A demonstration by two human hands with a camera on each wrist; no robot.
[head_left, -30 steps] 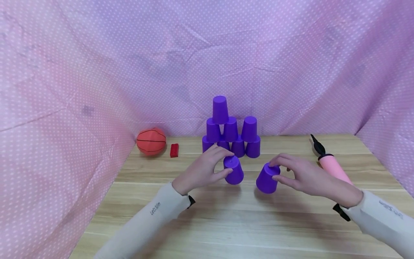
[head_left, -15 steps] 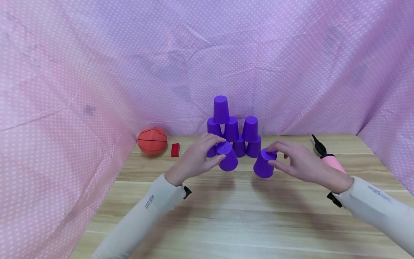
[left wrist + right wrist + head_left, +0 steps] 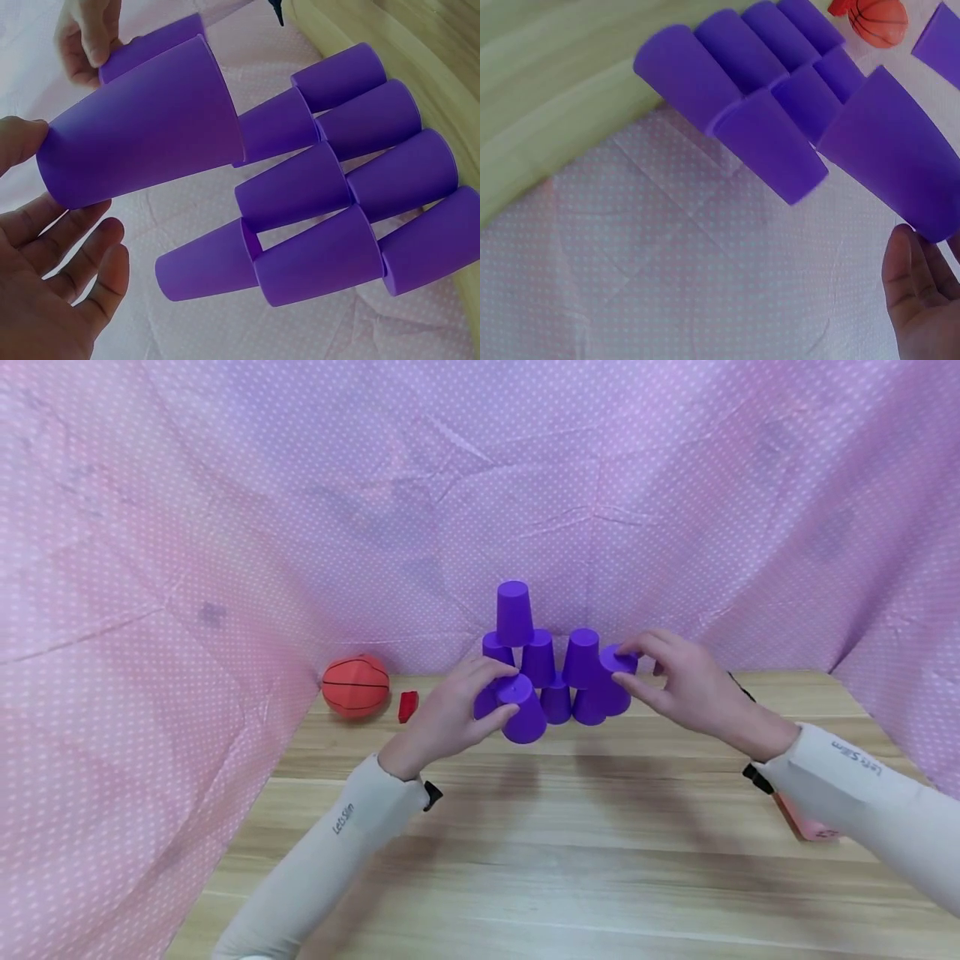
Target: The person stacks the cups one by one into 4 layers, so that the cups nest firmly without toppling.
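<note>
Table (image 3: 525,860) wood, bare in front | left hand (image 3: 450,714) fingertips pinch upturned purple cup (image 3: 522,717), held off table before stack | right hand (image 3: 686,685) pinches second cup (image 3: 613,681) beside stack's right edge | cup pyramid (image 3: 536,660), mouths down, contents hidden | basketball (image 3: 356,686) far left.

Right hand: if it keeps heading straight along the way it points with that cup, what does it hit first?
Probably the cup pyramid: the right hand points left, and the cup it holds already sits beside the stack's right-side cups. Depth between them is unclear.
</note>
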